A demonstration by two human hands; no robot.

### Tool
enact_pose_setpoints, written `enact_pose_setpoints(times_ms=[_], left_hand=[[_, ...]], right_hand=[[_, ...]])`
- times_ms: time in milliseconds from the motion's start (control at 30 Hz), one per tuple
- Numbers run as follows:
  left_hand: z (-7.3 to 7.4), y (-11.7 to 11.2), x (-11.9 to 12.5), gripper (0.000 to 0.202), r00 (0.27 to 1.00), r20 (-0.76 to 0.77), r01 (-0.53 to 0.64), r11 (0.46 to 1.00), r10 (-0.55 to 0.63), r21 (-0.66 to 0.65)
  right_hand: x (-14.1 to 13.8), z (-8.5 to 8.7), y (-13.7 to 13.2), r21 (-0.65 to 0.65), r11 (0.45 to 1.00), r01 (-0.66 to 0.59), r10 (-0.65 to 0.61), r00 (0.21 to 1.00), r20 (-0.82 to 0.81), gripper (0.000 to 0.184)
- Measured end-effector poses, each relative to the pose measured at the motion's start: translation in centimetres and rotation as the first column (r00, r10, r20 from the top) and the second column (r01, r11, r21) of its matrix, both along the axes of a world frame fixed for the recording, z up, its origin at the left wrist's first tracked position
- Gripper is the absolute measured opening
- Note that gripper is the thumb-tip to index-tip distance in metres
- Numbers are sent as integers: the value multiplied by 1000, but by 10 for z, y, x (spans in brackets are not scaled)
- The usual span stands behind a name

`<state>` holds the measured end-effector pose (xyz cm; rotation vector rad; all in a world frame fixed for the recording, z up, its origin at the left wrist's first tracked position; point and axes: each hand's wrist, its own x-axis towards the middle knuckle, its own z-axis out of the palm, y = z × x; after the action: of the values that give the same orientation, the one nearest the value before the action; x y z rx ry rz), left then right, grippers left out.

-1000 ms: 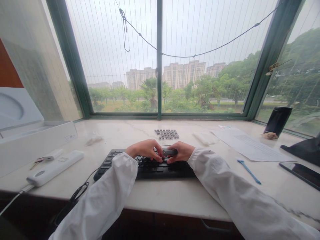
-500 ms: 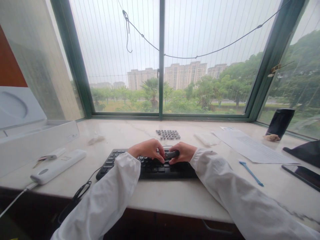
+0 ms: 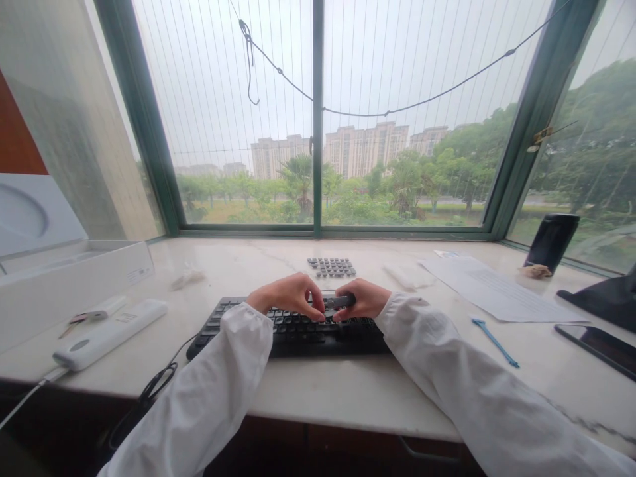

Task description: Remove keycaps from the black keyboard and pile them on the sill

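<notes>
White casing: a long, smooth, round-ended plastic unit (image 3: 110, 332) lay at the far left of the pale marble ledge.
Keyboard: a flat black plastic keyboard (image 3: 233, 324) sat under both wrists.
Left hand (image 3: 288, 296): its fingers were curled together, tips pinching the left end of a narrow dark glossy bar (image 3: 338, 301).
Bar: it was held level just above the keyboard's upper rows.
Right hand (image 3: 365, 298): its fingers were closed round the bar's right end.
Blue tool: a thin plastic stick (image 3: 494, 341) lay to the right.

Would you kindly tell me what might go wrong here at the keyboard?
The bar pinched between the left hand and right hand over the keyboard might slip or bend; the grip looks slight. The loose keycaps behind the keyboard lie unboxed, so a sleeve could scatter them.
</notes>
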<state>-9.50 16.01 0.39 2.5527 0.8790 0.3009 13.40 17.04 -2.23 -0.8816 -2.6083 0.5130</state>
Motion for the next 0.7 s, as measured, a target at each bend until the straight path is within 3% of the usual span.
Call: enact_pose_setpoints(times_ms=[233,500,700], left_hand=[[3,2,-2,37,991,77,-108,994,108,-7],[-13,7,4,39,996,-47,-83,996,81,-45],[-12,5,7,36,995,-48,-86,992,82,-88]], right_hand=[[14,11,5,-43,994,98,-101,992,-78,41],[19,9,8,-33,991,130,-133,987,-86,40],[14,7,7,-9,991,131,-131,989,-72,40]])
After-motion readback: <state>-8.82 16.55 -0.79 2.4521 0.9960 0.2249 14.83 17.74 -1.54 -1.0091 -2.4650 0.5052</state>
